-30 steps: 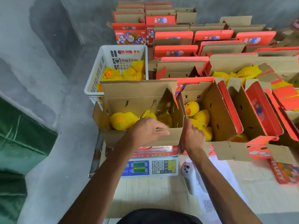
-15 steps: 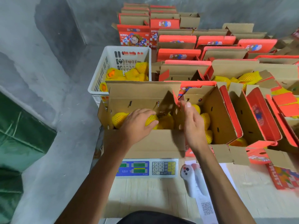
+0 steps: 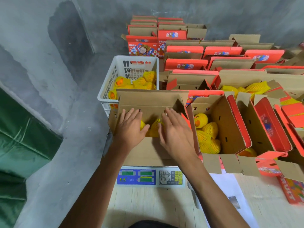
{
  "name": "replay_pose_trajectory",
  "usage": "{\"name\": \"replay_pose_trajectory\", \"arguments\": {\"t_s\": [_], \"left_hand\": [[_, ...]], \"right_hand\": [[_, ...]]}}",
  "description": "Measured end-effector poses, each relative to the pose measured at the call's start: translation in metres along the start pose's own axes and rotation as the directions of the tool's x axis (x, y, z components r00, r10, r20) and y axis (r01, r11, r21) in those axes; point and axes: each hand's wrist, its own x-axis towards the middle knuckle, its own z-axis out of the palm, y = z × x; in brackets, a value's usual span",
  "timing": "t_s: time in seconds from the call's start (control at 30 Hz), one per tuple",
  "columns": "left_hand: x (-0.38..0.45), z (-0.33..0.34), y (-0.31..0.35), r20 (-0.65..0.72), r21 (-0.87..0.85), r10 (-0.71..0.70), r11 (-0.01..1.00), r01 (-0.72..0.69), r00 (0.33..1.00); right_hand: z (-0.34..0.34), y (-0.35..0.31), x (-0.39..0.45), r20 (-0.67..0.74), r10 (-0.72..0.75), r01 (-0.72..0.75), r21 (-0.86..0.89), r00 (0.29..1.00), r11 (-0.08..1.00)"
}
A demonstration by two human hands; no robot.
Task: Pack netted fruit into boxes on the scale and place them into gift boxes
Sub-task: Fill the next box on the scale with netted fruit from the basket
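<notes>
Scale: we note it nearest us on the table, its display lit but too blurred to read, and more of its panel shows than a second ago
Box on the scale: we find it sitting on the platform, open at the top, its rear flap standing upright
Left hand: we record it spread flat over the box mouth, fingers straight, gripping nothing that we can see; a second ago it was curled over the near rim and half a second ago it lay cupped on a fruit
Right hand: we record it likewise flat with fingers extended, nothing held; before, it stood edge-on at the right wall of the box, and it has since swung over the opening
Netted fruit: we see yellow-sleeved pieces inside the box, showing between and under the two palms
What the change means: we judge both palms are pressing or levelling the load, so filling looks about done and closing or moving the box likely comes next
Neighbouring box: just right of the scale, open, holding several netted pieces
White basket: behind the scale box, part-filled with loose netted fruit
Gift boxes: red cartons ranked farther back toward the wall
</notes>
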Motion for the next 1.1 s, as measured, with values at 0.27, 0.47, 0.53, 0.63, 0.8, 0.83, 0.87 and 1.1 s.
{"name": "replay_pose_trajectory", "arguments": {"t_s": [0.27, 0.47, 0.53, 0.63, 0.8, 0.83, 0.87, 1.1], "left_hand": [[-0.004, -0.002, -0.02, -0.034, -0.003, -0.072, 0.997, 0.072, 0.997], [-0.008, -0.007, -0.024, -0.066, -0.106, -0.136, 0.986, 0.129, 0.988], [-0.013, -0.009, -0.026, -0.113, -0.166, -0.188, 0.972, 0.168, 0.976], [-0.021, -0.006, -0.034, -0.106, -0.333, -0.278, 0.915, 0.229, 0.955], [-0.028, -0.001, -0.039, -0.028, -0.706, -0.44, 0.645, 0.294, 0.898], [-0.029, 0.0, -0.038, -0.036, -0.738, -0.465, 0.609, 0.291, 0.885], [-0.029, 0.0, -0.038, -0.039, -0.757, -0.487, 0.584, 0.292, 0.873], [-0.043, 0.003, -0.033, -0.037, -0.804, -0.568, 0.506, 0.314, 0.822]], "right_hand": [[-0.002, 0.044, 0.005, 0.087, 0.155, -0.111, -0.381, 0.984, 0.918], [0.02, 0.078, -0.005, 0.102, 0.273, -0.268, -0.066, 0.957, 0.961], [0.026, 0.085, -0.011, 0.142, 0.288, -0.321, 0.371, 0.947, 0.872], [0.037, 0.087, -0.016, 0.222, 0.37, -0.42, 0.651, 0.902, 0.632], [0.047, 0.077, -0.017, 0.291, 0.51, -0.485, 0.821, 0.809, 0.302], [0.048, 0.077, -0.017, 0.279, 0.522, -0.486, 0.815, 0.806, 0.316], [0.049, 0.077, -0.017, 0.261, 0.531, -0.485, 0.806, 0.806, 0.339], [0.054, 0.062, -0.023, 0.006, 0.607, -0.373, 0.794, 0.794, 0.48]]}}
